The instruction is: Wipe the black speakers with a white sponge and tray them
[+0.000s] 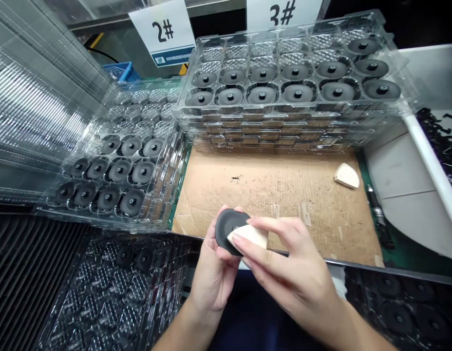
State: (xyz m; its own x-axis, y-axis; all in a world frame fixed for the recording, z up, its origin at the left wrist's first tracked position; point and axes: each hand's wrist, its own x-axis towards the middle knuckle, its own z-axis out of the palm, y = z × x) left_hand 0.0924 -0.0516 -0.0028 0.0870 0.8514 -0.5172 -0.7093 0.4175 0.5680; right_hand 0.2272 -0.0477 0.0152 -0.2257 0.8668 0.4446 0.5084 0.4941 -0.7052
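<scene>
Left hand (213,279) closed around a black disc (229,231), fingers behind the rim, disc tilted with its face toward the right hand. Right hand (290,261) pinching a cream sponge wedge (248,236), pressed against the disc face. Both hands sit over the near edge of a cardboard sheet (273,204), disc and wedge touching, clear of the sheet.

Second wedge (347,176) lies on the cardboard near its right edge, well apart from the hands. Black pen-like tool (375,214) lies just off that edge on a green mat (404,258).

Stacked clear trays (284,117) stand along the far edge, top tray holding rows of black discs in its pockets. Second clear stack (120,170) stands along the left edge, loaded in its near rows. More loaded trays (109,287) sit left of the hands, others (401,302) to the right. Signs 2# (162,31) and 3# (282,14) stand behind the stacks.
</scene>
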